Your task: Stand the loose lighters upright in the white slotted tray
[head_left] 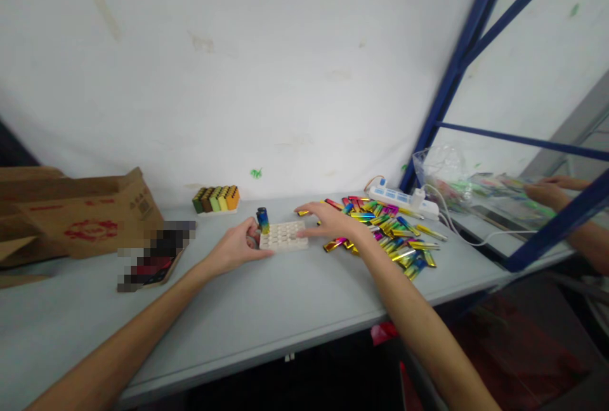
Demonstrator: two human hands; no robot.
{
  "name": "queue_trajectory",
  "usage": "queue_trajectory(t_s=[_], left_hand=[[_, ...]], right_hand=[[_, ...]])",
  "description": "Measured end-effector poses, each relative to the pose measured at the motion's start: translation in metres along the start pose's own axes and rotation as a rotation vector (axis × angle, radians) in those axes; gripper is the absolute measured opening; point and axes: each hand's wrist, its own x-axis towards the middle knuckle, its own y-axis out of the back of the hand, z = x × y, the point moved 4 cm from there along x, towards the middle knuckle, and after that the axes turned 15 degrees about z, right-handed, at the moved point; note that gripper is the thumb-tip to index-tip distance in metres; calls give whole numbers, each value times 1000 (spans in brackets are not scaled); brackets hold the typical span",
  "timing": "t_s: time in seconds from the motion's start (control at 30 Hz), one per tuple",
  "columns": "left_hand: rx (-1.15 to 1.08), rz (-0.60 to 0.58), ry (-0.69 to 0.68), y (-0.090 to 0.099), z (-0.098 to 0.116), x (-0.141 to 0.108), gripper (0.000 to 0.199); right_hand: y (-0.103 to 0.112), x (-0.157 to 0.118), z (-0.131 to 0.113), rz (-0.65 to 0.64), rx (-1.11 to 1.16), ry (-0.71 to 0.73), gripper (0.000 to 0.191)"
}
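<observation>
A white slotted tray [285, 243] lies on the table in front of me, most of its slots showing. My left hand [240, 243] grips its left end, thumb along the front and fingers behind. In the tray's left back corner stand blue-and-yellow shiny lighters [263, 219], one or two of them. My right hand [326, 221] hovers at the tray's right end, fingers and thumb apart, the thumb close to or touching the tray. A yellow shiny piece shows by its fingertips; I cannot tell whether they touch it. Right of that hand spreads a pile of metallic multicoloured lighters [390, 227].
A filled tray of lighters [216, 200] stands against the wall. At left are an open cardboard box [90, 214] and a pixelated dark object [157, 259]. A white power strip [402, 200], a plastic bag [442, 170] and a blue metal frame [457, 62] are at right.
</observation>
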Motion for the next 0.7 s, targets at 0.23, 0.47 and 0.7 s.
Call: queue_trajectory(t_s=[0.23,0.47,0.7], left_hand=[[-11,-5,-1,0,2,-1,59],[-12,7,6,0,3,-2,59],[22,3,-22,-1,0,-1,60]], right_hand=[[62,-20,74,357,-567,-610,39],[43,-36,91,152,-646,-825,61],[44,-25,93,345,-387,-732,47]])
